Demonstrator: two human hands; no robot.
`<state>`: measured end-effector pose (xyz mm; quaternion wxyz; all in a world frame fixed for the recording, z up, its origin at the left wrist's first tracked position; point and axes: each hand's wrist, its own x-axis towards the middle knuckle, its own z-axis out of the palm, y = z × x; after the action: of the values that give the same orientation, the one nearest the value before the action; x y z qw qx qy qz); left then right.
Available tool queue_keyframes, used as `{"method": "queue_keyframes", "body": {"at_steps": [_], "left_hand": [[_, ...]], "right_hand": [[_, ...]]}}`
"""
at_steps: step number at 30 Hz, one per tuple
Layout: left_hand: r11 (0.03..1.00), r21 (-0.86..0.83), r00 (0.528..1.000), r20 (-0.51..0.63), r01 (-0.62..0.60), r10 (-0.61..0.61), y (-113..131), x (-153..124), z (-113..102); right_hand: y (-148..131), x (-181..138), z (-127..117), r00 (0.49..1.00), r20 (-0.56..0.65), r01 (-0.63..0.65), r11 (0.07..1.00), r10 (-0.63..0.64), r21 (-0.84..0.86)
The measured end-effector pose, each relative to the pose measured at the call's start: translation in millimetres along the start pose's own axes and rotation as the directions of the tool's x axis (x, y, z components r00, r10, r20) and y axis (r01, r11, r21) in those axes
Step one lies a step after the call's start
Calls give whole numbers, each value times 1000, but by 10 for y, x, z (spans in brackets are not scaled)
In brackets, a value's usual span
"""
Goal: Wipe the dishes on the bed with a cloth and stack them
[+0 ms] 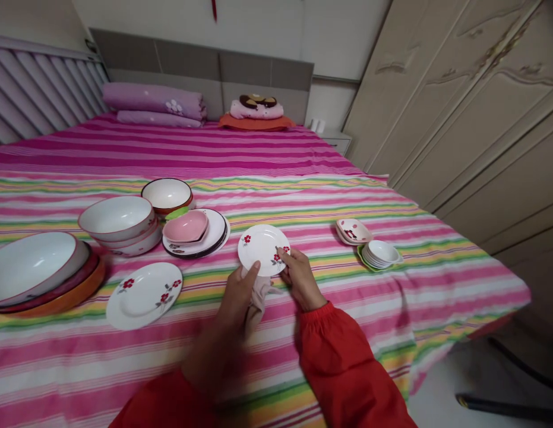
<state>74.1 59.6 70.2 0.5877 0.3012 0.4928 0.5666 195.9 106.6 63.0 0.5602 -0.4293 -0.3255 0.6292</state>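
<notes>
A white plate with red flowers (261, 242) is held up between both hands above the striped bedcover. My left hand (240, 289) grips its lower left edge, thumb on top. A greyish-pink cloth (257, 300) hangs below the plate beside my left fingers; how it is held is partly hidden. My right hand (299, 274) pinches the plate's right edge, its thumb and fingers near the flower print. To the left, a matching flowered plate (142, 300) lies flat on the cover.
Large stacked bowls (31, 267), more white bowls (118, 217) and a dark-rimmed bowl (167, 193) stand at left. A pink bowl (186, 227) rests on stacked plates (217, 229). Right of my hands sit small square dishes (354, 230) and small white bowls (381, 252). The bed's edge runs along the right.
</notes>
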Motion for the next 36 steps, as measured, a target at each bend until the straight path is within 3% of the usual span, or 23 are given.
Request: {"method": "queue_keyframes", "body": {"at_steps": [3,7,12,17,22,36], "left_hand": [[999,40,1000,10,1,-2,45,-39,27],[998,56,1000,2,30,-30,24,-34,17],[997,73,999,-1,39,-39,2,-24,-1],[996,59,998,-10,60,-59,27,-36,20],[998,46,999,-4,47,-47,52,-61,46],[996,68,999,1,50,-51,52,-79,38]], "right_hand": [[-40,68,-68,998,-62,11,999,-9,34],[-146,166,-211,963,-267,56,994,-31,89],[-301,249,-370,867,-491,160,981,-87,109],[-423,320,-523,760,-618,323,942,-201,90],[-487,403,-673,682,-681,416,907,-266,62],[-481,647,-845,647,-722,446,890,-246,96]]}}
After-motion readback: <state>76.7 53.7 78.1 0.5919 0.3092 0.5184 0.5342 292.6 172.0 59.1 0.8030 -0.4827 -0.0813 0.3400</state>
